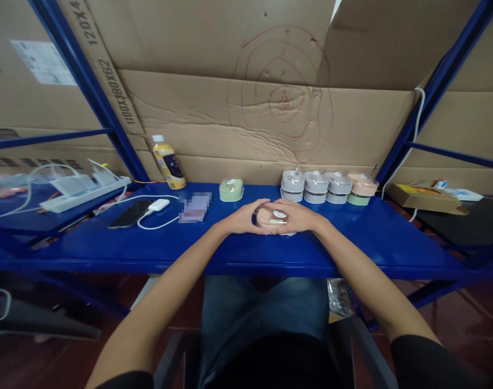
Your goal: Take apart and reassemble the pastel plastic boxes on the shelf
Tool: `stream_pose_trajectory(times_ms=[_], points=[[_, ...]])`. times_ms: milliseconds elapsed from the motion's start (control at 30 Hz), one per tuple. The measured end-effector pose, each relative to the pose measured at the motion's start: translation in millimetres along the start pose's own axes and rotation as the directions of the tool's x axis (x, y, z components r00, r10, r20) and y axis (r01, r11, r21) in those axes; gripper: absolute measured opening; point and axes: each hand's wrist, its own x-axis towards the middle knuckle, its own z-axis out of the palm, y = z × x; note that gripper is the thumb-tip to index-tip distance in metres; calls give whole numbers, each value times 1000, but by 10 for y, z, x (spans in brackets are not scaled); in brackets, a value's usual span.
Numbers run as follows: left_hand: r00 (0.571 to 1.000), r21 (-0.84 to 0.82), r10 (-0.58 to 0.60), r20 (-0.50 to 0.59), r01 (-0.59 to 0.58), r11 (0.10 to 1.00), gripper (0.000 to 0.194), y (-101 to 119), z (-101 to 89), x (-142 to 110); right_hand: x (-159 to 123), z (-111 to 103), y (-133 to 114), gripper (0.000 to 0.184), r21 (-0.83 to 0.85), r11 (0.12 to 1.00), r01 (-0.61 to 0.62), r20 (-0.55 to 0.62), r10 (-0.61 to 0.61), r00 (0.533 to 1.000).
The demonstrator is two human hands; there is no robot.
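A small peach-coloured box (265, 215) with a clear top and a white oval label sits on the blue table in front of me. My left hand (248, 217) curves round its left side, and a dark gap shows between palm and box. From the right, my right hand (297, 216) wraps the same box. The fingertips of both hands meet at its far side and the thumbs at its near side. Beyond my left hand stands a similar green box (231, 189). Past my right hand, stacked grey boxes (292, 186) stand in a row, with a peach box (362, 185) on a green one at the end.
On the left lie a black phone (130, 214), a white charger with its cable (159, 205) and a blurred-out flat object (195, 207). A yellow bottle (169, 163) stands behind them. Cardboard (181, 119) backs the blue table (271, 255); blue posts (437, 92) rise at both sides.
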Motion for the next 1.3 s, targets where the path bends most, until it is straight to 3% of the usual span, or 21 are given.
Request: stream_pose_trajectory(times_ms=[100,233,300,500,567,633,767,867,933,1033,1133,1233,1300], points=[[999,14,35,-9,-34,999,105,-23,-28,0,8,26,56,94,23,1000,-18,-75,19,997],[998,225,-15,-65,29,974,99,-30,-92,-38,-2,45,173,100,-41,980,-197,-223,183,957],[995,342,-26,-99,58,938,91,-10,-119,-90,-15,45,224,93,-73,964,-255,-272,226,935],[990,564,22,-141,61,824,69,126,-81,-136,27,-42,240,61,-175,943,-282,-410,191,892],[985,626,-22,-172,126,770,64,161,-44,-24,94,-104,267,56,-231,907,-352,-474,210,855],[975,706,-60,-213,197,681,60,177,-12,153,183,-160,331,63,-302,860,-411,-499,224,837],[951,811,-165,-261,309,497,54,127,7,563,340,-192,502,91,-482,731,-483,-432,282,857],[915,847,-260,-309,389,363,58,28,-18,790,369,-156,578,83,-568,658,-494,-403,301,864],[889,838,-304,-341,434,330,60,-37,-41,882,343,-142,586,73,-600,655,-458,-391,259,883],[866,802,-323,-381,483,350,67,-76,-46,941,260,-190,532,65,-600,694,-397,-383,187,905],[854,749,-266,-448,521,409,76,-22,-13,902,118,-316,412,63,-471,803,-365,-430,152,890],[858,650,-153,-491,478,591,62,50,-22,758,-93,-439,270,68,-206,950,-237,-467,117,876],[891,527,-105,-442,353,773,52,57,-85,611,-243,-471,192,70,-6,994,-105,-419,93,903]])
